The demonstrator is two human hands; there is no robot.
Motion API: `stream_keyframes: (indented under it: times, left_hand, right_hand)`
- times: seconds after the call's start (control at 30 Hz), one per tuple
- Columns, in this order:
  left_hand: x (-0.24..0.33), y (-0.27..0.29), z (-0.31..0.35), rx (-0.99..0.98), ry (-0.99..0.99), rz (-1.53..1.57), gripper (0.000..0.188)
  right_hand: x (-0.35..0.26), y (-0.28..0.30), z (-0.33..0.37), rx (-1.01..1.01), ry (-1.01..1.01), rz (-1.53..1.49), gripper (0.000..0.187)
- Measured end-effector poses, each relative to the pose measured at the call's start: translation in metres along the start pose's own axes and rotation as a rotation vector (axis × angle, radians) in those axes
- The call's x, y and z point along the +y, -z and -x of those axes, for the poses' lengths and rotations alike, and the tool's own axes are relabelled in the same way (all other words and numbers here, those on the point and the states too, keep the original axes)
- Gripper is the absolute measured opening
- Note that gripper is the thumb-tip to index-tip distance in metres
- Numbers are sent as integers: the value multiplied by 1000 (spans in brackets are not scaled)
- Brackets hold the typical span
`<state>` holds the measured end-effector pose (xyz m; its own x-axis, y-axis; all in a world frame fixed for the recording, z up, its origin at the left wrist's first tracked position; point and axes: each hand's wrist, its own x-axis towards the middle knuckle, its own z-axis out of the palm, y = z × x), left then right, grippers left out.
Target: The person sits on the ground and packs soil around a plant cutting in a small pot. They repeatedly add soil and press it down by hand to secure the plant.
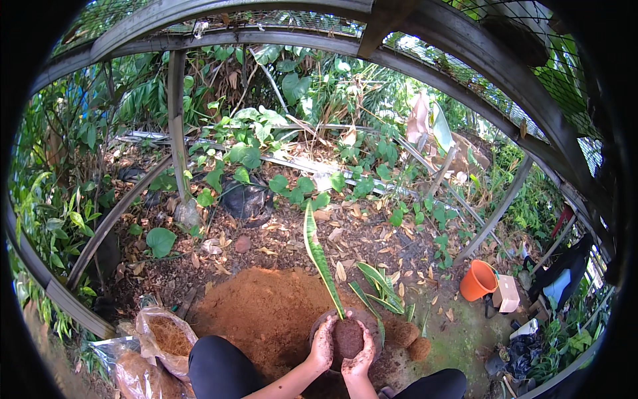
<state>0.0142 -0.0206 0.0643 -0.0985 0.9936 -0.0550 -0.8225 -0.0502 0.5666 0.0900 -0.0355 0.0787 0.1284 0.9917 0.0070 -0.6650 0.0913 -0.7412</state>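
Note:
Between my knees, my left hand (323, 343) and my right hand (361, 354) cup a round ball of dark brown soil (347, 339) from both sides. Both palms are smeared with soil. A long snake plant leaf (320, 259), green with yellow edges, rises from the top of the ball and leans left. Beneath the hands shows part of a round, dark basin (315, 327); its inside is mostly hidden. Just right of it lie more snake plant leaves (382, 290) and two brown fibre-covered balls (403, 333).
A wide mound of reddish-brown soil (249, 306) spreads ahead on the left. Clear plastic bags of brown fibre (169, 336) stand by my left knee. An orange bucket (477, 280) and a cardboard box (506, 294) sit at the right. Metal framing (177, 126) and plants surround the spot.

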Motion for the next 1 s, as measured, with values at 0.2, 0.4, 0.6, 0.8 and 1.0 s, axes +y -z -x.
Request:
stream_keyframes:
  times: [0.2, 0.4, 0.6, 0.8, 1.0]
  left_hand:
    - [7, -2, 7, 64, 13, 112, 42]
    - [-9, -1, 10, 50, -168, -89, 46]
    - [-15, 3, 16, 58, -524, -438, 41]
    - [-4, -6, 27, 38, -601, -592, 38]
    - [-4, -7, 20, 17, -598, -560, 39]
  right_hand:
    - [-5, -5, 5, -249, 266, 573, 37]
    - [-8, -9, -4, 2, 74, 277, 31]
    - [-4, -13, -1, -53, -131, -202, 38]
    - [2, -6, -5, -75, -123, -98, 39]
    - [4, 5, -11, -113, -137, -138, 43]
